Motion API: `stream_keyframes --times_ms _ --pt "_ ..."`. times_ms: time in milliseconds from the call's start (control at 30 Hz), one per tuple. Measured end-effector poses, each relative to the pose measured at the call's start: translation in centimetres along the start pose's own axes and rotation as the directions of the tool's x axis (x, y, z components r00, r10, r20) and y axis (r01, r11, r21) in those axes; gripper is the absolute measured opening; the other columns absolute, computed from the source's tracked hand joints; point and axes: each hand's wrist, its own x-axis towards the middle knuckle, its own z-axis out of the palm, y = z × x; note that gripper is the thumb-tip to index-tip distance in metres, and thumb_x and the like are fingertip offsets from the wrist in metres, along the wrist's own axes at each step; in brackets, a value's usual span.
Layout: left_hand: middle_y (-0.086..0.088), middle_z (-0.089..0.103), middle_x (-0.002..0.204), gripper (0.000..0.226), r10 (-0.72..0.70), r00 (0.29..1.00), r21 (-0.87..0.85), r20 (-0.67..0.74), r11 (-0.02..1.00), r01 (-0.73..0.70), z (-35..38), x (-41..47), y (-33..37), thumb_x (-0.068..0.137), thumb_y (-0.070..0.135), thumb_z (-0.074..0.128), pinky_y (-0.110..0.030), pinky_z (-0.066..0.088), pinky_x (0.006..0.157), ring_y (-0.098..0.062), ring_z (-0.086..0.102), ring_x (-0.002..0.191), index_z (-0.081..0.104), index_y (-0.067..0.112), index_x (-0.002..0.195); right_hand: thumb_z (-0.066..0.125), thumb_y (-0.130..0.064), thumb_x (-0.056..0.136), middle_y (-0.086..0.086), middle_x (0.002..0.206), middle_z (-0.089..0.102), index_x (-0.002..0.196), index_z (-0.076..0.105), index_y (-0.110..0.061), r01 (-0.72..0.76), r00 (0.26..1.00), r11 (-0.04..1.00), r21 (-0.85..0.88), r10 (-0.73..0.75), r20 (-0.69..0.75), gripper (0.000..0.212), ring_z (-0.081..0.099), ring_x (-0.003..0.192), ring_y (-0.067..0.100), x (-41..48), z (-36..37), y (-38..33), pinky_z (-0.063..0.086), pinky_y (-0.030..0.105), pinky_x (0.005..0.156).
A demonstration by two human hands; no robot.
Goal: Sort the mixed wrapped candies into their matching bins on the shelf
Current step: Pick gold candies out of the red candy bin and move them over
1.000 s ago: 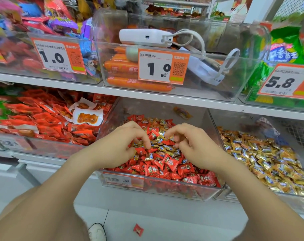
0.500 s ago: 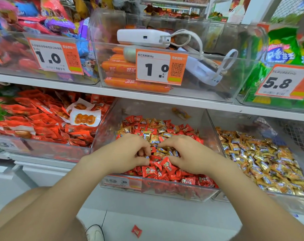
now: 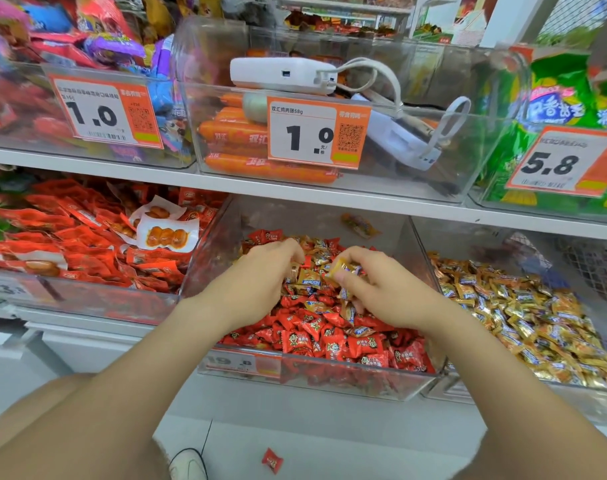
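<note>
Both hands are inside the clear middle bin [image 3: 316, 382] on the lower shelf. It holds red wrapped candies [image 3: 323, 337] with gold wrapped candies [image 3: 310, 278] mixed in on top. My right hand [image 3: 381, 289] pinches a gold candy [image 3: 342, 266] between thumb and fingers, and more gold wrappers show under its curled fingers. My left hand [image 3: 260, 271] reaches into the pile with fingers curled down onto gold candies; what it holds is hidden. The bin to the right [image 3: 524, 396] is full of gold candies [image 3: 537, 313].
The left lower bin [image 3: 87, 299] holds red snack packets. Above, a clear bin [image 3: 364, 188] contains orange sausages, a white power bank [image 3: 281, 74] and cables. Price tags hang on the bin fronts. One red candy [image 3: 272, 460] lies on the floor by a shoe [image 3: 187, 464].
Both hands moved deeper toward the back of the middle bin. My right hand has lifted a gold candy out of the pile between its fingertips.
</note>
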Motion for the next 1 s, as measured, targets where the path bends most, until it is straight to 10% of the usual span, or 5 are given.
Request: stream_keyframes --times_ms 233,467,733,1000 --pt "0.006 0.051 0.109 0.019 0.036 0.980 0.061 0.198 0.997 -0.049 1.6 1.2 0.3 0.098 0.036 0.070 -0.040 0.048 0.096 -0.017 0.054 0.104 0.065 0.022 0.110 0.059 -0.034 0.108 0.004 0.065 0.067 0.110 0.067 -0.027 -0.164 0.986 0.953 0.254 0.150 0.072 0.011 0.057 0.063 0.019 -0.1 -0.6 0.3 0.046 0.038 0.065" --pt "0.002 0.054 0.066 0.009 0.071 0.993 -0.055 0.095 0.996 -0.066 0.5 0.7 1.9 0.100 0.018 0.047 -0.046 0.042 0.059 -0.018 0.049 0.058 0.043 0.020 0.092 0.052 -0.040 0.107 -0.001 0.079 0.074 0.118 0.064 -0.032 -0.077 0.997 0.979 -0.189 0.077 -0.010 0.018 0.066 0.075 0.011 -0.2 0.2 1.0 0.047 0.029 0.070" --pt "0.009 0.056 0.059 0.024 0.094 0.995 0.141 -0.025 0.986 -0.089 0.9 0.7 3.1 0.099 0.058 0.053 -0.034 0.046 0.057 -0.003 0.051 0.059 0.057 0.035 0.096 0.053 -0.045 0.105 -0.002 0.045 0.048 0.061 0.056 -0.009 -0.164 0.963 0.982 -0.093 0.139 -0.231 0.056 0.043 0.043 0.009 -0.4 -0.9 -0.7 0.037 0.030 0.054" --pt "0.015 0.041 0.107 0.041 0.207 0.956 -0.066 0.207 0.978 -0.198 2.4 1.7 2.0 0.097 0.044 0.070 -0.038 0.051 0.090 -0.009 0.056 0.098 0.054 0.042 0.135 0.061 -0.027 0.105 -0.010 0.076 0.074 0.112 0.079 -0.031 -0.056 0.985 0.986 -0.157 0.029 -0.168 0.019 0.068 0.063 0.006 -0.9 -1.6 -0.4 0.059 0.032 0.068"
